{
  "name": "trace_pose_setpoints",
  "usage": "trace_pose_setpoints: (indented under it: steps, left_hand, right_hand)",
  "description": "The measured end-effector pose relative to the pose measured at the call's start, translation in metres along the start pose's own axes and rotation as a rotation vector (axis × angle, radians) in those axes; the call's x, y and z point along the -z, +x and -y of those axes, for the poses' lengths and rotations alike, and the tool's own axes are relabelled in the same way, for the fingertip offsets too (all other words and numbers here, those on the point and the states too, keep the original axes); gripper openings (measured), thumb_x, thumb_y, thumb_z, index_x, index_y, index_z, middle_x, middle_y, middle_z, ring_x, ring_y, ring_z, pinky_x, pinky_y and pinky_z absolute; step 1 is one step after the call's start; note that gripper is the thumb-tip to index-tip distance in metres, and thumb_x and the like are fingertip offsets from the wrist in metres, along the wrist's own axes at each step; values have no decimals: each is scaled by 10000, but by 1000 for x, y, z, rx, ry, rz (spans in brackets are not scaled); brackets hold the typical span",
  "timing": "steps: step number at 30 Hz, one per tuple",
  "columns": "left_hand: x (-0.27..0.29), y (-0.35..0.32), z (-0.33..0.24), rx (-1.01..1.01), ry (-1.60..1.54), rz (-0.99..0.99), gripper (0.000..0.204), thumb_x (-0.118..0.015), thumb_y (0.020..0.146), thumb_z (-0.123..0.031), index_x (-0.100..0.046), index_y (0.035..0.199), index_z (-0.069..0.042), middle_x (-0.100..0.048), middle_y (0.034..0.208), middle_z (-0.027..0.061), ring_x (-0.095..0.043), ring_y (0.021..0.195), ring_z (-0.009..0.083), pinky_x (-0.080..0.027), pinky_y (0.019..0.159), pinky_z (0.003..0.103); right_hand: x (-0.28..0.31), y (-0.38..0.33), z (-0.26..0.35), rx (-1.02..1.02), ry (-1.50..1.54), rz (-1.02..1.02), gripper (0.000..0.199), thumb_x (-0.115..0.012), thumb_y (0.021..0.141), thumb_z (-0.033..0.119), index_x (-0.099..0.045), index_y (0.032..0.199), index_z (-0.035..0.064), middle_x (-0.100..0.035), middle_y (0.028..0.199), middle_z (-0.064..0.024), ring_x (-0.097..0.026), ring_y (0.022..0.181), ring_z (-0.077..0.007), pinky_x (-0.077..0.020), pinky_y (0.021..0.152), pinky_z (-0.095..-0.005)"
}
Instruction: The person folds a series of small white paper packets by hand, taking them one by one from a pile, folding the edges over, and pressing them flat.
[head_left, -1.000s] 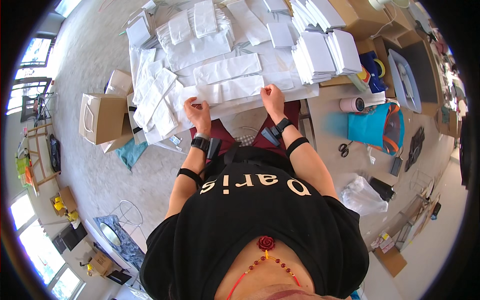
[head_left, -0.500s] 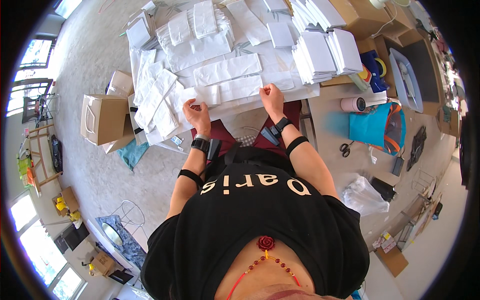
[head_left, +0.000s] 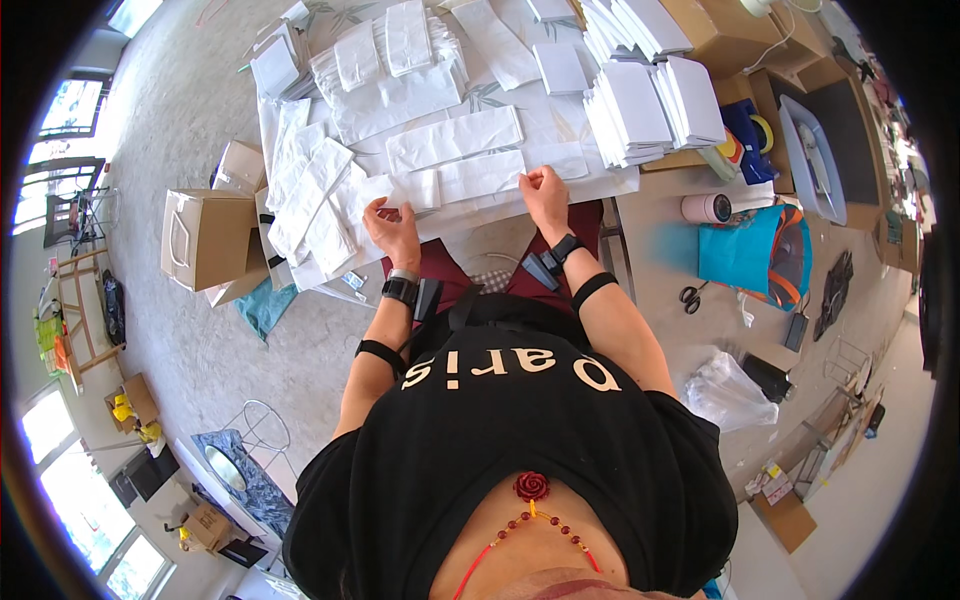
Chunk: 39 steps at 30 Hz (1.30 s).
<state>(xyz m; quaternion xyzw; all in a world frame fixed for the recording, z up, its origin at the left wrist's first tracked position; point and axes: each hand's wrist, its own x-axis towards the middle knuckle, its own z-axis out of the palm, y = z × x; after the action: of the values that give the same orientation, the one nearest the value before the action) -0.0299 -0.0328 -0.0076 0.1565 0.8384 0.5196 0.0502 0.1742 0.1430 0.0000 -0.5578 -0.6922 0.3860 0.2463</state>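
A long white strip (head_left: 482, 178) of thin, creased material lies along the near edge of the table; whether it is paper or plastic I cannot tell. Its left end is doubled over into a small flap. My left hand (head_left: 393, 232) has its fingers curled at that end, thumb and forefinger gripping its near edge. At the right end, my right hand (head_left: 546, 203) pinches the strip between thumb and fingertips. Just beyond lies a similar white strip (head_left: 455, 140). A short white piece (head_left: 560, 161) shows past my right fingertips.
Loose white strips (head_left: 318, 195) overlap at the left, and a larger pile (head_left: 400, 90) lies farther back. Stacks of folded white pieces (head_left: 628, 108) stand at the right. Cardboard boxes (head_left: 208, 238) flank the table. A pink cup (head_left: 706, 209) and a blue bag (head_left: 745, 255) are at the right.
My left hand has shifted very slightly left at the folded end. My right hand keeps its place on the strip.
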Motion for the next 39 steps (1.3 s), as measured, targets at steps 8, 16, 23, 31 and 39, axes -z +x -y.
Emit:
trace_pose_setpoints:
  steps: [8, 16, 23, 31, 39]
  left_hand:
    - [-8, -2, -42, -440, 144, 59, 295, -750, 831, -5, -621, 1095, -24, -601, 1046, 152, -611, 928, 326, -503, 850, 415]
    - [-103, -23, -84, -540, -14, 738, 245, -676, 906, -14, -676, 1150, -20, -645, 1059, 162, -684, 878, 295, -557, 758, 394]
    - [-124, -32, -87, -458, 103, 767, 380, -758, 829, -66, -668, 1194, -13, -636, 1131, 183, -626, 1093, 404, -519, 944, 469]
    - [-126, -31, -79, -521, 109, 716, 436, -804, 807, -91, -680, 1221, -39, -636, 1103, 161, -675, 914, 346, -542, 844, 442]
    - [-124, -34, -87, -519, 145, 737, 491, -829, 772, -104, -686, 1239, -54, -631, 1117, 169, -630, 1070, 378, -523, 916, 451]
  right_hand:
    - [47, 18, -16, 182, -426, -224, 321, -688, 950, 188, -533, 1189, 40, -580, 1143, -185, -678, 948, -396, -584, 739, -498]
    - [52, 34, -20, 30, -644, -168, 300, -675, 952, 182, -544, 1128, -23, -601, 1107, -239, -675, 958, -425, -596, 768, -508]
    - [55, 46, -33, -101, -500, -147, 206, -674, 926, 183, -631, 1021, 6, -689, 1043, -194, -695, 975, -401, -560, 806, -523]
    - [56, 48, -24, 47, 159, -237, 213, -725, 876, 173, -655, 986, 5, -724, 924, -127, -707, 832, -261, -560, 795, -390]
    - [41, 17, 31, 251, 422, -152, 104, -713, 909, 39, -633, 973, 24, -697, 881, -58, -677, 801, -152, -557, 771, -298]
